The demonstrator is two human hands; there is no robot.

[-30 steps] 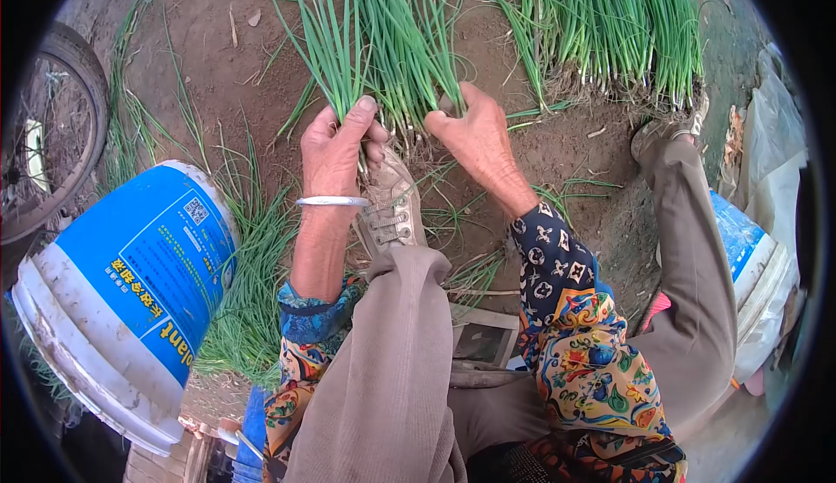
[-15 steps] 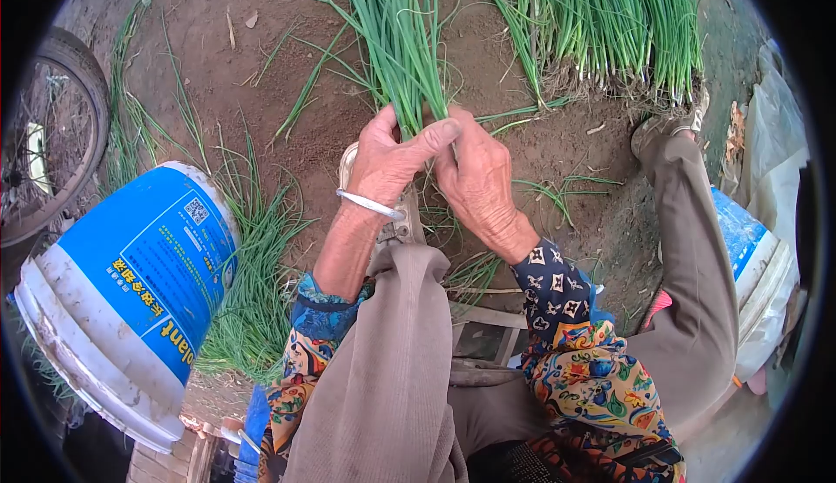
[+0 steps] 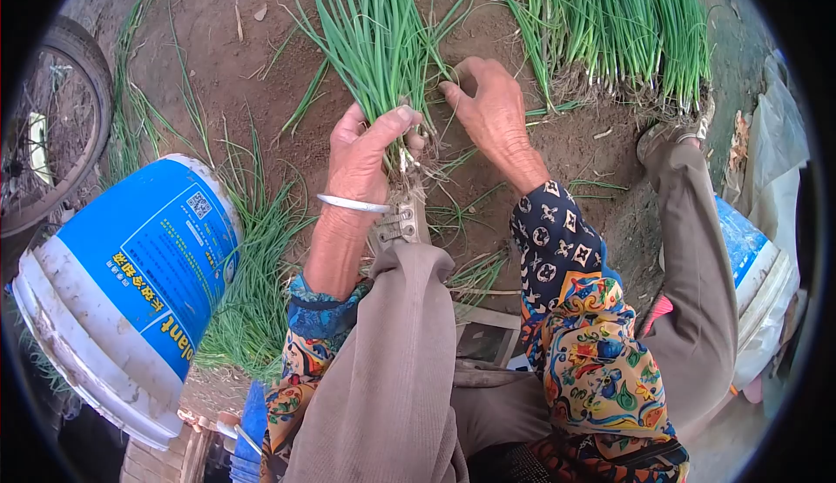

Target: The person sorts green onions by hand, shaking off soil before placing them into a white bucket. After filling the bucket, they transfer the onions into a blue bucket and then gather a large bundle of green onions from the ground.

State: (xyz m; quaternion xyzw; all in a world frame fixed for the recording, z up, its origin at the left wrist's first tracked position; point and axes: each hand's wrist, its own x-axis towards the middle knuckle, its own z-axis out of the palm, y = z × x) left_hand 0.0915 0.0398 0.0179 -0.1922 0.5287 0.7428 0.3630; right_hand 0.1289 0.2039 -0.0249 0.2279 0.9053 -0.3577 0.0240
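My left hand (image 3: 361, 148) is closed around a bunch of scallions (image 3: 374, 52), gripping it low on the stems. White root ends stick out below the thumb, above my shoe, and the green leaves fan away from me. To the right of the bunch, my right hand (image 3: 494, 108) is bent with thumb and forefinger pinched together. A thin green scallion leaf (image 3: 442, 67) runs to those fingertips.
A large row of scallions (image 3: 610, 30) lies at the upper right, roots toward me. Loose scallions (image 3: 252, 309) are heaped beside a blue-and-white bucket (image 3: 131, 265) at left. A bicycle wheel (image 3: 100, 108) stands at far left. Another bucket (image 3: 753, 265) is by my right leg.
My right hand has come off the stems and moved right, away from the bunch. My left hand has shifted slightly left, still gripping the scallions, and their root ends now show.
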